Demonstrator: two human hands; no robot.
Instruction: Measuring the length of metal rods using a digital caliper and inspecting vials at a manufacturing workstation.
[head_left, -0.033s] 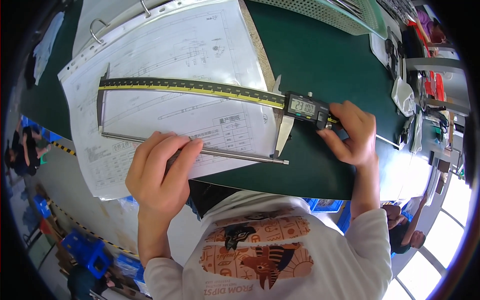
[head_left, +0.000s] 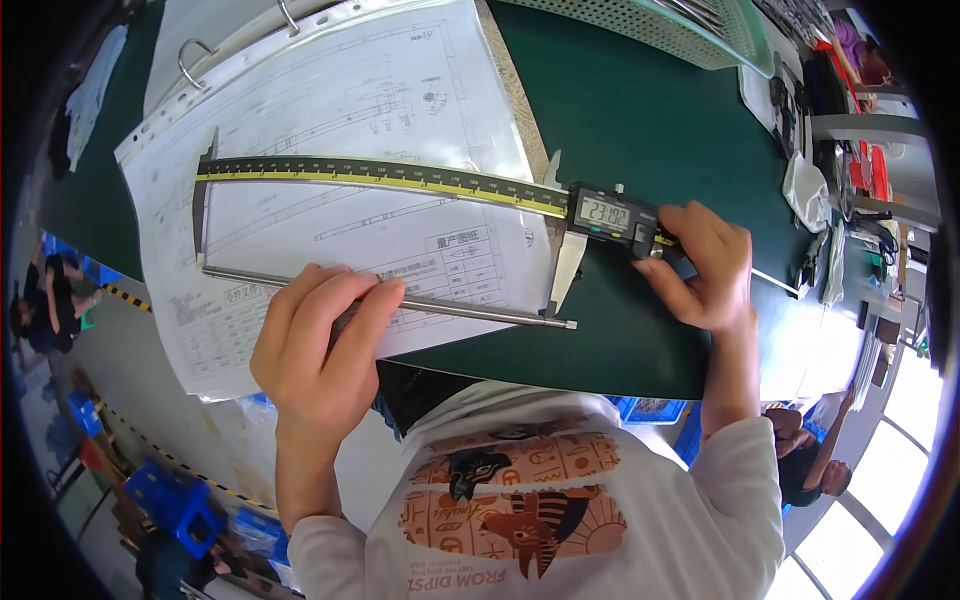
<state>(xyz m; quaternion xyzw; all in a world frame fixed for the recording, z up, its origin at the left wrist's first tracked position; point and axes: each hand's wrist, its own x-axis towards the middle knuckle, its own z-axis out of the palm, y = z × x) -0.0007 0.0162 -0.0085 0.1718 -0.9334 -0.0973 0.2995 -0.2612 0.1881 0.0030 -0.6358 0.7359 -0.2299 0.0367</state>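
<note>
A slim metal rod [head_left: 470,312] lies slantwise over printed drawings, and my left hand [head_left: 320,345] pinches it around its middle. Above the rod stretches a long digital caliper [head_left: 380,174] with a black and yellow scale. Its left jaw [head_left: 201,220] meets the rod's left end. The sliding jaw [head_left: 566,270] reaches down to the rod close to its right end, whose tip sticks out past the jaw. My right hand [head_left: 705,265] grips the caliper's slider at the right end, thumb below and fingers above, next to the lit display [head_left: 603,212].
Under the caliper, the drawing sheets [head_left: 300,110] sit in a ring binder [head_left: 190,62] on a green tabletop [head_left: 640,130]. A pale green basket [head_left: 690,35] with metal rods stands at the far edge. Cloths and tools lie at right. Other people [head_left: 820,465] are farther off.
The digits on the caliper's display differ slightly. Both hands, the rod and the caliper stay nearly in place.
</note>
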